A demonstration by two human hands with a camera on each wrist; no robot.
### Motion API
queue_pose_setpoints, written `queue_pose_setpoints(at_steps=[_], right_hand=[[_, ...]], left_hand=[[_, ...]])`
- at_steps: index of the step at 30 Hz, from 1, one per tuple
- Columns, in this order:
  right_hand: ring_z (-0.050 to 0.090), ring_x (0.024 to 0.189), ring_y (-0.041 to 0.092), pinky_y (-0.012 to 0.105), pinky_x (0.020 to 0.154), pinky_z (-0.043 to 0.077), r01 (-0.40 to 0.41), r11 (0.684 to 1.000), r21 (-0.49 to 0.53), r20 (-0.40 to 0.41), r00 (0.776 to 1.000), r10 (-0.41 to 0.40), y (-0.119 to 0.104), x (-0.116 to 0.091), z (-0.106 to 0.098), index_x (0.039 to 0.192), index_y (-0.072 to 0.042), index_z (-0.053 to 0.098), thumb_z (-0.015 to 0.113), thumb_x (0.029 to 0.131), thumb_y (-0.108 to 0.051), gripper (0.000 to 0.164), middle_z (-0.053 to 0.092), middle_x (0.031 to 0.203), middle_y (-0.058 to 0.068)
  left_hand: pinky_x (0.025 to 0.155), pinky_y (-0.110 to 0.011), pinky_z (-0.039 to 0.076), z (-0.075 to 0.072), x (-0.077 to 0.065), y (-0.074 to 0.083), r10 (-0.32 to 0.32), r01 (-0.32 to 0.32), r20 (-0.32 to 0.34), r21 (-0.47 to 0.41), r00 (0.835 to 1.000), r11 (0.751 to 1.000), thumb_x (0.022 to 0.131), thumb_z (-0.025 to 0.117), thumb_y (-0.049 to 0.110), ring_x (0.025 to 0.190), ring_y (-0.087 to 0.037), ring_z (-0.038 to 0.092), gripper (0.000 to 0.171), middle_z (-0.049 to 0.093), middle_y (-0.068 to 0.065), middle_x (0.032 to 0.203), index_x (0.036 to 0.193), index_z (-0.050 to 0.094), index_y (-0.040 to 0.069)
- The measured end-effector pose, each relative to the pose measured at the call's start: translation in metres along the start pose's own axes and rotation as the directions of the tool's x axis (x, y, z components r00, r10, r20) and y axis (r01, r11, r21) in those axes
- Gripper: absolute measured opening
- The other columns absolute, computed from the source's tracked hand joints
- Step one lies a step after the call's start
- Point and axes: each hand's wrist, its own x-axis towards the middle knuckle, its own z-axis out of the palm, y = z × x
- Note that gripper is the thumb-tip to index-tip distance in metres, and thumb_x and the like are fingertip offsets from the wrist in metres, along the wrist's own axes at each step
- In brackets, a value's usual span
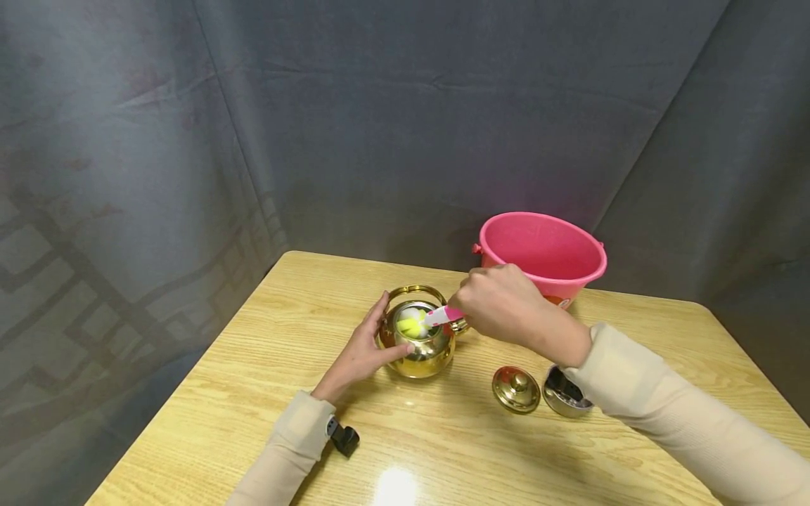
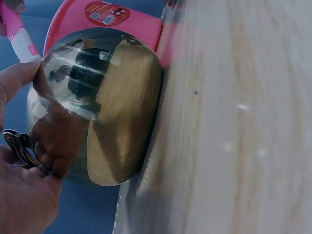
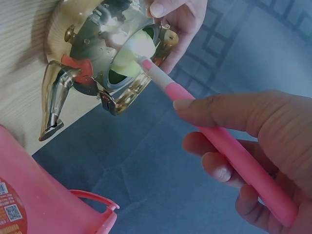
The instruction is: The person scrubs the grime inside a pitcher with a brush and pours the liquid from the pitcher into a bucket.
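Note:
A shiny gold teapot [image 1: 420, 365] stands uncovered on the table, its hoop handle raised. My left hand [image 1: 363, 348] holds it from the left, thumb at the front near the rim and fingers along the far side. My right hand [image 1: 500, 302] grips the pink-and-white handle [image 3: 229, 151] of a cleaning brush. Its yellow-and-white head [image 1: 413, 325] sits in the teapot's mouth, partly hidden by the rim. In the right wrist view, the spout [image 3: 56, 95] points toward the bucket.
Behind my right hand stands a pink bucket [image 1: 572, 274]. A gold lid [image 1: 515, 390] lies right of the teapot, beside a small metal cup [image 1: 565, 397] partly covered by my right sleeve. Grey curtain [image 1: 405, 126] hangs behind the wooden table [image 1: 443, 450].

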Motion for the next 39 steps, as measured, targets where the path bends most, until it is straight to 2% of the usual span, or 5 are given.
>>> queue_pose_setpoints(at_steps=[15, 18, 26, 30, 39], right_hand=[[0.04, 0.044, 0.013, 0.029, 0.034, 0.039, 0.0, 0.999, 0.039, 0.066, 0.998, -0.003, 0.005, 0.002, -0.013, 0.063, -0.023, 0.062, 0.071, 0.072, -0.003, 0.024, 0.047, 0.054, -0.009], [0.041, 0.044, 0.013, 0.03, 0.034, 0.041, -0.011, 0.999, 0.045, 0.077, 0.997, 0.008, 0.007, 0.001, -0.016, 0.066, -0.024, 0.066, 0.072, 0.073, -0.004, 0.022, 0.05, 0.056, -0.01], [0.044, 0.044, 0.018, 0.037, 0.036, 0.045, -0.062, 0.997, 0.05, 0.107, 0.993, 0.056, 0.011, -0.003, -0.022, 0.072, -0.025, 0.07, 0.075, 0.076, -0.01, 0.016, 0.057, 0.061, -0.009], [0.045, 0.044, 0.019, 0.038, 0.037, 0.046, -0.083, 0.996, 0.031, 0.12, 0.99, 0.079, 0.012, -0.006, -0.025, 0.078, -0.025, 0.073, 0.076, 0.075, -0.012, 0.014, 0.058, 0.064, -0.005], [0.04, 0.042, 0.018, 0.036, 0.035, 0.041, -0.109, 0.994, 0.006, 0.09, 0.99, 0.108, 0.015, -0.011, -0.032, 0.076, -0.025, 0.069, 0.077, 0.073, -0.014, 0.014, 0.048, 0.055, -0.006]], left_hand=[[0.113, -0.047, 0.019, 0.001, -0.001, 0.005, 0.01, -0.01, -0.013, 0.032, 1.0, 0.999, 0.083, 0.077, 0.01, 0.138, -0.041, 0.026, 0.098, 0.01, -0.022, 0.157, 0.153, 0.01, -0.001], [0.113, -0.047, 0.019, 0.002, 0.003, -0.001, 0.006, -0.006, -0.017, 0.03, 1.0, 1.0, 0.082, 0.078, 0.009, 0.138, -0.041, 0.026, 0.099, 0.01, -0.021, 0.157, 0.154, 0.01, 0.0], [0.114, -0.044, 0.02, 0.006, 0.014, -0.038, 0.019, -0.017, -0.035, 0.043, 0.999, 0.999, 0.08, 0.081, 0.019, 0.14, -0.035, 0.025, 0.105, 0.009, -0.012, 0.16, 0.156, 0.009, 0.01], [0.113, -0.046, 0.021, 0.005, 0.013, -0.041, 0.034, -0.032, -0.034, 0.036, 0.999, 0.999, 0.08, 0.082, 0.024, 0.139, -0.036, 0.026, 0.105, 0.009, -0.009, 0.16, 0.156, 0.01, 0.013], [0.113, -0.047, 0.021, 0.003, 0.012, -0.041, 0.017, -0.016, -0.039, 0.034, 0.999, 0.999, 0.08, 0.081, 0.025, 0.138, -0.037, 0.028, 0.105, 0.009, -0.011, 0.16, 0.157, 0.01, 0.015]])
